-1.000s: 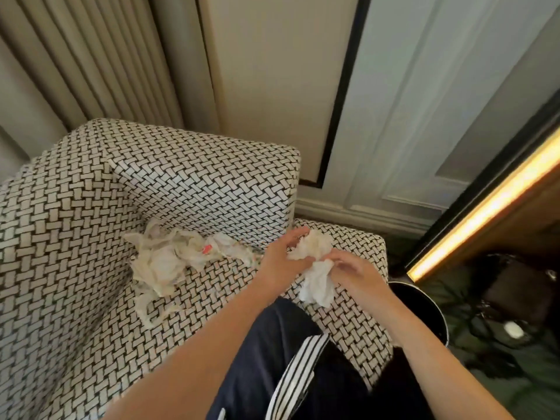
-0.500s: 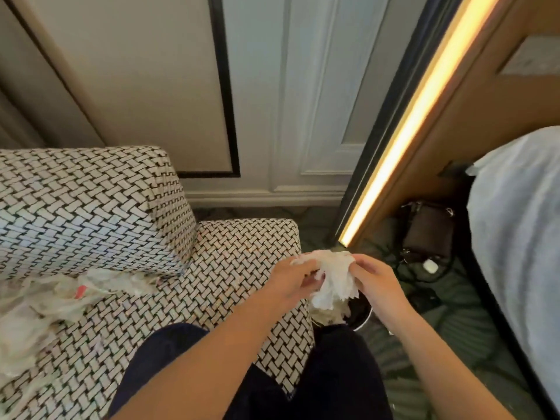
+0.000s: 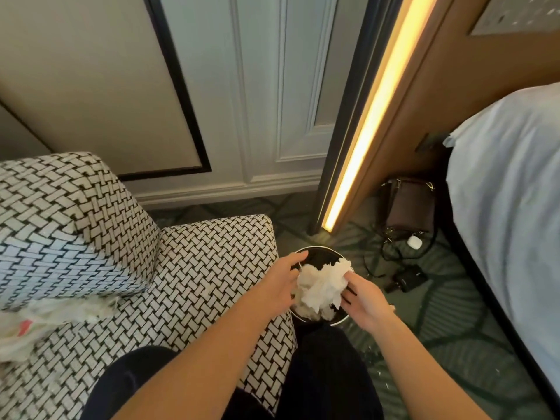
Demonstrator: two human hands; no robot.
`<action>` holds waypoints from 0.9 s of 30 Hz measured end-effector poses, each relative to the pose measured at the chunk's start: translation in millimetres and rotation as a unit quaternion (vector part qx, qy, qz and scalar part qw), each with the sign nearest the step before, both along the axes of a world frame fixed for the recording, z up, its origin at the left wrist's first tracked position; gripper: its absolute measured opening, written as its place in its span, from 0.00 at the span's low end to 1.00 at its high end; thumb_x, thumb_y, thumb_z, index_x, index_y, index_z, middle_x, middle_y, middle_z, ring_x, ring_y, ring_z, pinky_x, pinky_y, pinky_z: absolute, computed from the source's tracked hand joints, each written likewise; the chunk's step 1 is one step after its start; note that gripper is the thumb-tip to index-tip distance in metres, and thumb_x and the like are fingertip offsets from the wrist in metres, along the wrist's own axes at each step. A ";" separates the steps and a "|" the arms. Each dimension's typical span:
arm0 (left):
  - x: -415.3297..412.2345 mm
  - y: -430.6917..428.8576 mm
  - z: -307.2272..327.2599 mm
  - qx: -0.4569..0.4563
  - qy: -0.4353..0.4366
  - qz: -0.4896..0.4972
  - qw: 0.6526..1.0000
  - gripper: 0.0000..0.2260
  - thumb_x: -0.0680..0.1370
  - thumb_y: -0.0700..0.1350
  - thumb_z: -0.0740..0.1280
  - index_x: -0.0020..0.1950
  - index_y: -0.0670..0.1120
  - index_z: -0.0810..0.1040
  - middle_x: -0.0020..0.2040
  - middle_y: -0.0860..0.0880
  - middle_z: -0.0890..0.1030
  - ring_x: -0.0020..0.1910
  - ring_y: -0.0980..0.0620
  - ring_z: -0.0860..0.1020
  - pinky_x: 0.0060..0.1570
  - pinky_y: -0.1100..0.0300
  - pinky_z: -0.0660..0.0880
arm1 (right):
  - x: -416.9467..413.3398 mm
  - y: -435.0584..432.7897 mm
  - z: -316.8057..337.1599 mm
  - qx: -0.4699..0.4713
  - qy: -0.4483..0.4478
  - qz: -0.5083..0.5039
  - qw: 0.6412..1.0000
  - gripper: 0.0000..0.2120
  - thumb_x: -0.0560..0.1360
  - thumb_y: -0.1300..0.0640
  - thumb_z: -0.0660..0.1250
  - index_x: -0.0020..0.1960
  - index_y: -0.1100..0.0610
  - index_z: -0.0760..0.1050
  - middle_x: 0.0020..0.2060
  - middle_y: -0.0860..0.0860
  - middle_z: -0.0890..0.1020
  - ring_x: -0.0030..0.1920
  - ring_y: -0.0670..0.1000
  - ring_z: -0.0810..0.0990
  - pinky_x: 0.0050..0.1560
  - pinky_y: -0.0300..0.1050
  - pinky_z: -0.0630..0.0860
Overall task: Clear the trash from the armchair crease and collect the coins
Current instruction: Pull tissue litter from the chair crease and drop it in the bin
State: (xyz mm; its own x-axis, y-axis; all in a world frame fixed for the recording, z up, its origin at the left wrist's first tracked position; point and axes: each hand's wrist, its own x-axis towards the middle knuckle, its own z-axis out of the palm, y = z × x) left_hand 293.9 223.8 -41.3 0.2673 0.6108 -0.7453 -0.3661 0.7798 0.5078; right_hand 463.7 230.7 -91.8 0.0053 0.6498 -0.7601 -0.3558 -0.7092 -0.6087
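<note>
Both hands are seen over a round black bin (image 3: 321, 253) standing on the floor just beside the armchair (image 3: 194, 268). One wad of crumpled white tissue (image 3: 322, 287) is held between them: the left hand (image 3: 280, 284) is curled against its left side, with fingers reaching over the bin's far rim, and the right hand (image 3: 363, 298) is pinched onto its right edge with the fingertips. More white paper is visible under the wad, inside the bin, but how many pieces lie there cannot be told. Only parts of the bin's rim are shown; the rest is covered by the hands and the tissue.

One second heap of trash (image 3: 45, 322), pale crumpled plastic or paper with a small red mark, is left on the armchair seat by the crease at the left; it is cut off by the picture's edge. No coins can be made out.

Two forearms and two dark-clothed knees are seen at the bottom. One brown bag (image 3: 409, 207), one small white object (image 3: 414, 241) and dark cables lie on the patterned carpet near one bed (image 3: 509, 207), which is cut off at the right. One lit strip (image 3: 372, 116) runs up a wooden panel.
</note>
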 end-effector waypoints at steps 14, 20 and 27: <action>-33.3 -15.6 -17.3 0.041 0.020 0.014 0.999 0.22 0.78 0.50 0.60 0.72 0.51 0.65 0.74 0.46 0.63 0.72 0.44 0.61 0.70 0.43 0.56 | -22.9 12.2 -7.2 -0.084 0.056 -0.076 0.992 0.17 0.80 0.60 0.57 0.69 0.60 0.66 0.61 0.57 0.74 0.61 0.56 0.72 0.61 0.49 0.68; -37.3 -24.5 -16.3 0.042 0.014 0.021 0.999 0.20 0.78 0.50 0.61 0.71 0.50 0.68 0.71 0.45 0.67 0.70 0.44 0.65 0.68 0.45 0.59 | -20.6 12.8 -0.5 -0.097 0.079 -0.128 0.984 0.20 0.81 0.63 0.55 0.73 0.62 0.61 0.68 0.60 0.70 0.68 0.57 0.69 0.69 0.51 0.66; -49.3 -37.0 -6.1 0.057 0.026 0.022 0.998 0.20 0.79 0.50 0.60 0.71 0.49 0.67 0.69 0.45 0.70 0.68 0.45 0.68 0.66 0.47 0.63 | -22.1 6.8 17.8 -0.051 0.051 -0.098 0.993 0.24 0.81 0.61 0.55 0.76 0.59 0.55 0.74 0.58 0.59 0.74 0.56 0.59 0.73 0.51 0.58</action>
